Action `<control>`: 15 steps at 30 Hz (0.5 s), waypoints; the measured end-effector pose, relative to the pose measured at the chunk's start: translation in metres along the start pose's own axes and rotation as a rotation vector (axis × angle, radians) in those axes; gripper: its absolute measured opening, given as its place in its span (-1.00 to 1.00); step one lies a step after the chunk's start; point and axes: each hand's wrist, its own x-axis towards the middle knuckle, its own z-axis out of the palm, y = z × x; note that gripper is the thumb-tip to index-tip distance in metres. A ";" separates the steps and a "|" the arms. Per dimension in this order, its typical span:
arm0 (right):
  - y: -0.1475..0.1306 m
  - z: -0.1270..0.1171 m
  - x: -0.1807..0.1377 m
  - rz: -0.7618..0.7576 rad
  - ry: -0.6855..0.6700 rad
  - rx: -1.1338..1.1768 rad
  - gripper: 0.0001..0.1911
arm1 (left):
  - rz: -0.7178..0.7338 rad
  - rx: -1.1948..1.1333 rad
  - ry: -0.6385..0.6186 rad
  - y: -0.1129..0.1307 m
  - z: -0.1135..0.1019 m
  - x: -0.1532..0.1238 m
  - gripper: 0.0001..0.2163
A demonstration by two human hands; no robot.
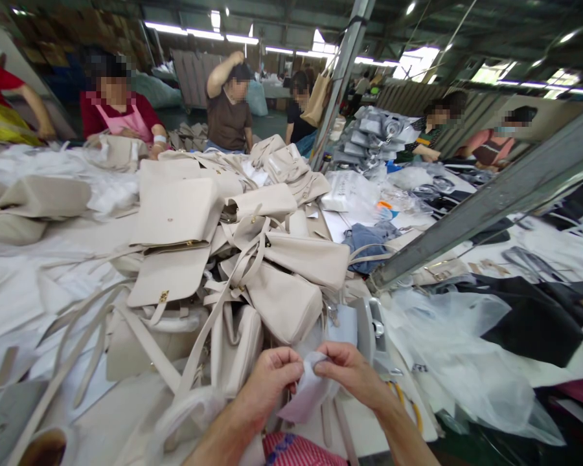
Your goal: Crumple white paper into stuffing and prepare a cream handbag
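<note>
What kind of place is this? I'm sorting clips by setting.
Likely a handbag factory's packing or finishing floor: cream handbags heaped on a long worktable, several workers along it, and both hands holding white tissue paper.

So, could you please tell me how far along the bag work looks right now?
Done: nothing I can tell apart as finished. In hand: left hand and right hand pinch a small white sheet. Left: a tangled heap of cream handbags on the table.

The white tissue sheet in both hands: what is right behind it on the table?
Behind the white tissue sheet, pinched by the left hand and right hand, lies a heap of cream handbags with loose straps. The table under the heap is covered.
</note>
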 end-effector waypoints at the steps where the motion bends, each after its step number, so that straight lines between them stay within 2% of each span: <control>1: 0.001 0.000 0.000 0.001 -0.001 -0.005 -0.70 | 0.005 0.012 0.001 0.000 0.000 0.000 -0.75; 5: 0.006 0.000 0.001 -0.072 0.042 -0.098 -0.74 | 0.013 0.043 0.046 -0.002 -0.001 0.002 -0.82; 8: 0.007 0.002 0.001 -0.221 0.092 -0.295 -0.44 | 0.008 0.030 0.071 -0.006 -0.003 0.004 -0.83; 11: 0.007 0.005 -0.001 -0.391 0.024 -0.457 -0.34 | 0.027 0.015 0.053 -0.007 -0.003 0.003 -0.80; 15: 0.005 0.008 -0.002 -0.509 -0.059 -0.574 -0.43 | 0.029 0.012 0.006 -0.006 -0.001 0.001 -0.74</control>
